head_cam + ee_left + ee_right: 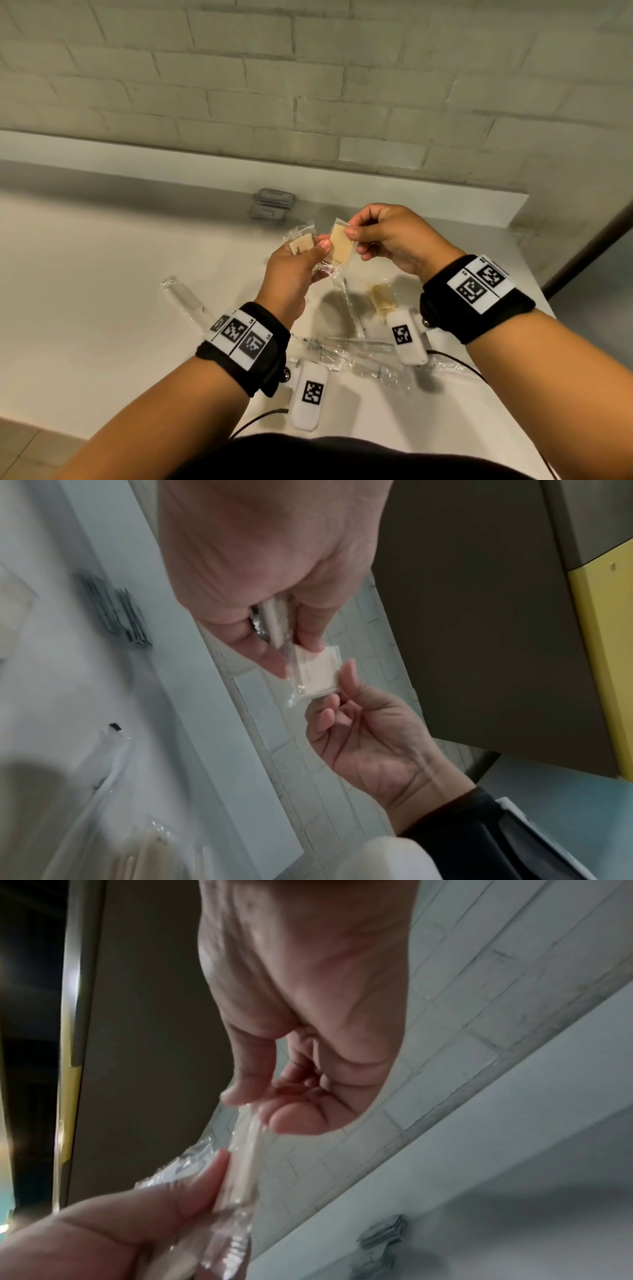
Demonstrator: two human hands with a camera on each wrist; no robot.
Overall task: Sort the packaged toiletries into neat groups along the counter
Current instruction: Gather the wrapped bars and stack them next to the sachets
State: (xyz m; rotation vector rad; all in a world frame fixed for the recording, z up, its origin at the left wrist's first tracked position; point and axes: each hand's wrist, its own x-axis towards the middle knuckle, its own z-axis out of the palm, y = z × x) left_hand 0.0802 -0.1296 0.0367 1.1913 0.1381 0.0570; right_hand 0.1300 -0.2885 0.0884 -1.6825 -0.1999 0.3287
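Observation:
Above the white counter (pixel 102 274) my left hand (pixel 318 250) grips two small tan packets in clear wrap. One tan packet (pixel 301 245) sits under its thumb. The second tan packet (pixel 340 251) stands upright beside it, and my right hand (pixel 354 236) pinches its top corner between thumb and forefinger. In the left wrist view my left hand (pixel 284 642) holds the second packet (pixel 316 669) while my right hand (pixel 342 693) meets it from below. The right wrist view shows my right hand (pixel 250 1110) pinching the packet (pixel 243 1161) edge-on.
A stack of grey sachets (pixel 274 204) lies near the back ledge. Another tan packet (pixel 382 296) and several long clear-wrapped items (pixel 346 346) lie on the counter under my wrists, one clear-wrapped item (pixel 185 298) further left. The counter's right edge (pixel 534 274) is close.

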